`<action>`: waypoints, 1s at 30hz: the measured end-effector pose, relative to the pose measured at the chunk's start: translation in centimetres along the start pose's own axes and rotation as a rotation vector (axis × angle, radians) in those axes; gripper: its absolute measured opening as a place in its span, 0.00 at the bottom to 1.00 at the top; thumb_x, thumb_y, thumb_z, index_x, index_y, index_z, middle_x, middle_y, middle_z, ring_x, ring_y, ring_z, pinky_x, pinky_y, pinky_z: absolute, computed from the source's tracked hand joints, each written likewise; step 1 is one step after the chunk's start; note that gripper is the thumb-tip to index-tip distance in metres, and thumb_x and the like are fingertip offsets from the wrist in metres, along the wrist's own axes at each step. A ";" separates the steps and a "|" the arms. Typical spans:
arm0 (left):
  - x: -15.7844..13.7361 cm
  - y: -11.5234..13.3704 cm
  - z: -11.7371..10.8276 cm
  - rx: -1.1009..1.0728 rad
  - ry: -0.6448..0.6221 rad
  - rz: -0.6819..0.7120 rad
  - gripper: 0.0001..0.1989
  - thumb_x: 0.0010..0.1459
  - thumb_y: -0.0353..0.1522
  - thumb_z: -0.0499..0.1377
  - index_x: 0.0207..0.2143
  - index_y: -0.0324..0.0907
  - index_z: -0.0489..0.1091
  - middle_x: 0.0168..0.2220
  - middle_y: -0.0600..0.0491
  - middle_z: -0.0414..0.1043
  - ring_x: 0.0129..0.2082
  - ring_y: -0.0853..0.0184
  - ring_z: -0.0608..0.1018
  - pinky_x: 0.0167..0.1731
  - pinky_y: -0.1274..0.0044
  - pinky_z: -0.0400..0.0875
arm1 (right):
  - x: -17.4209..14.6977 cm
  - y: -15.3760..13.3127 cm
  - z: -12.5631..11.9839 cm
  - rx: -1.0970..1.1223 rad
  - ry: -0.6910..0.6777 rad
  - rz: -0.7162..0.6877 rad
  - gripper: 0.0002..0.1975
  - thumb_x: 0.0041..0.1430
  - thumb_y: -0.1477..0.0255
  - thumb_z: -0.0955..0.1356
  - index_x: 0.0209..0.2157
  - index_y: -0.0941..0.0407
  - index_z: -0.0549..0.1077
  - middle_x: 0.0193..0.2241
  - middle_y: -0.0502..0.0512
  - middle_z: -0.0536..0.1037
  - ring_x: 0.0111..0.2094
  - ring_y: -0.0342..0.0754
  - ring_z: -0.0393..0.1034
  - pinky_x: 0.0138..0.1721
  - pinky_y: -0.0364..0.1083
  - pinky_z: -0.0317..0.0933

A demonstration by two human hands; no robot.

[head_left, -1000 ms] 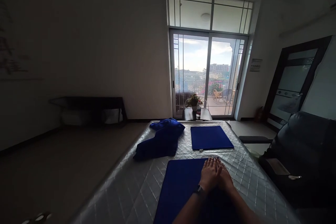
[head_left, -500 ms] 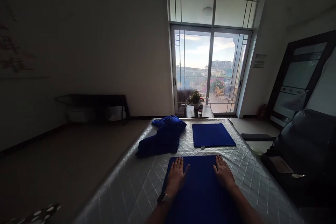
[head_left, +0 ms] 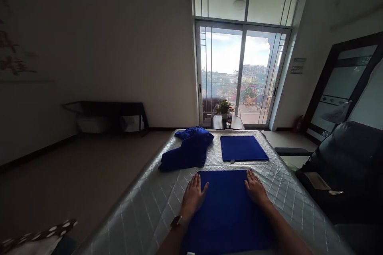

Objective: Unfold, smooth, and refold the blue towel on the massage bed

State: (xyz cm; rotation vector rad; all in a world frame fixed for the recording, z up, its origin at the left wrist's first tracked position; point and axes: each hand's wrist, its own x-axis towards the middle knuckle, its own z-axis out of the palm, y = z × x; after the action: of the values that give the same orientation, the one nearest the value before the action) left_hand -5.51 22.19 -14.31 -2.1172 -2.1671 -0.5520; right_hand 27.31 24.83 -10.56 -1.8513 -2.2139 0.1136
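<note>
Head view, lower centre: the left hand (head_left: 193,196) and right hand (head_left: 256,188) rest open, palms down and gripping nothing, at opposite side edges of a flat blue cloth (head_left: 224,211) near its top corners. Equal, light pressure, easing outward, would probably keep it smooth; pushing inward could raise a ridge. It lies on a quilted silver surface (head_left: 140,207); above, right of centre, is a second blue piece (head_left: 243,148), with a crumpled blue bundle (head_left: 187,149) to its left.
</note>
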 end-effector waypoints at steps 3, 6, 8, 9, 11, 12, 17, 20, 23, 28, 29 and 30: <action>-0.1 -0.1 -0.1 0.008 -0.015 0.000 0.41 0.70 0.52 0.38 0.69 0.28 0.57 0.71 0.36 0.54 0.71 0.54 0.59 0.68 0.63 0.55 | -1.1 -0.3 -0.5 0.001 0.017 -0.007 0.33 0.70 0.64 0.50 0.71 0.66 0.52 0.72 0.61 0.52 0.74 0.49 0.41 0.72 0.53 0.37; 0.0 -0.2 0.1 0.003 -0.003 0.003 0.41 0.70 0.53 0.39 0.68 0.28 0.58 0.71 0.36 0.55 0.71 0.53 0.60 0.68 0.62 0.56 | -2.4 -0.4 -0.3 0.011 -0.002 0.014 0.34 0.70 0.62 0.50 0.71 0.65 0.51 0.73 0.60 0.50 0.74 0.50 0.39 0.72 0.53 0.37; 0.0 -0.3 0.2 0.004 0.014 0.010 0.41 0.69 0.53 0.40 0.68 0.30 0.59 0.71 0.36 0.56 0.71 0.53 0.61 0.68 0.62 0.57 | -3.2 -0.4 0.1 0.017 -0.030 0.041 0.35 0.70 0.59 0.50 0.72 0.65 0.51 0.73 0.59 0.49 0.74 0.50 0.38 0.72 0.52 0.37; 0.0 -0.3 0.2 0.008 0.016 0.014 0.41 0.69 0.53 0.40 0.68 0.30 0.59 0.70 0.36 0.56 0.70 0.53 0.61 0.67 0.62 0.57 | -3.5 -0.4 0.3 0.020 -0.040 0.053 0.36 0.70 0.59 0.50 0.72 0.64 0.50 0.73 0.59 0.49 0.74 0.50 0.38 0.72 0.52 0.37; 0.0 -0.3 0.2 0.019 0.010 0.019 0.41 0.69 0.54 0.39 0.68 0.30 0.59 0.71 0.36 0.56 0.70 0.54 0.61 0.68 0.63 0.57 | -3.7 -0.4 0.5 0.029 -0.048 0.066 0.36 0.70 0.58 0.49 0.72 0.65 0.50 0.73 0.59 0.48 0.74 0.50 0.38 0.73 0.52 0.37; -0.1 -0.2 0.1 0.026 0.006 0.022 0.42 0.69 0.54 0.38 0.68 0.30 0.58 0.71 0.36 0.56 0.70 0.55 0.61 0.68 0.64 0.57 | -3.8 -0.4 0.6 0.033 -0.050 0.069 0.36 0.71 0.58 0.49 0.72 0.65 0.50 0.73 0.60 0.48 0.74 0.50 0.38 0.73 0.53 0.37; 0.1 -0.1 -0.3 0.090 -0.059 0.024 0.43 0.69 0.55 0.40 0.69 0.29 0.56 0.71 0.36 0.54 0.71 0.52 0.60 0.67 0.62 0.57 | -3.7 -0.3 0.5 0.050 -0.036 0.057 0.35 0.70 0.60 0.50 0.71 0.66 0.51 0.73 0.61 0.48 0.74 0.51 0.40 0.72 0.54 0.38; 0.8 0.6 -1.2 0.141 -0.140 -0.040 0.45 0.69 0.55 0.36 0.69 0.26 0.55 0.71 0.34 0.52 0.71 0.50 0.59 0.68 0.60 0.56 | -3.8 -0.3 0.5 0.063 -0.012 0.043 0.35 0.71 0.60 0.51 0.71 0.66 0.52 0.73 0.62 0.48 0.73 0.53 0.41 0.72 0.55 0.40; 1.4 3.6 -2.1 0.156 -0.149 -0.059 0.44 0.69 0.54 0.32 0.69 0.28 0.57 0.71 0.35 0.54 0.71 0.50 0.58 0.67 0.58 0.56 | -4.0 -0.3 0.6 0.066 0.005 0.030 0.35 0.71 0.60 0.50 0.71 0.67 0.52 0.72 0.63 0.49 0.73 0.54 0.41 0.72 0.56 0.41; 0.2 14.6 -1.7 -0.004 -0.116 0.294 0.39 0.71 0.52 0.34 0.70 0.35 0.57 0.71 0.41 0.57 0.71 0.55 0.59 0.68 0.62 0.57 | -3.9 0.0 1.1 0.028 0.015 0.024 0.33 0.71 0.64 0.52 0.70 0.67 0.53 0.72 0.64 0.51 0.73 0.55 0.41 0.72 0.56 0.40; -0.2 16.8 -1.3 -0.053 -0.120 0.353 0.38 0.72 0.51 0.34 0.70 0.35 0.57 0.71 0.41 0.56 0.71 0.56 0.58 0.69 0.62 0.57 | -3.8 0.2 1.3 0.015 0.007 0.011 0.33 0.70 0.65 0.53 0.71 0.66 0.53 0.72 0.64 0.51 0.74 0.55 0.41 0.72 0.56 0.40; -0.5 18.8 -0.9 -0.100 -0.123 0.403 0.37 0.72 0.50 0.35 0.70 0.36 0.56 0.71 0.42 0.56 0.72 0.57 0.58 0.69 0.62 0.56 | -3.8 0.4 1.5 0.000 -0.003 -0.003 0.32 0.70 0.66 0.53 0.71 0.65 0.53 0.72 0.63 0.51 0.74 0.55 0.40 0.72 0.56 0.40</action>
State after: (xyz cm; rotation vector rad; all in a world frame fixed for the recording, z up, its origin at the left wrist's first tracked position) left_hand 12.68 21.26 -9.72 -2.6078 -1.7164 -0.5116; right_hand 27.94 21.36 -12.65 -1.8490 -2.2182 0.1166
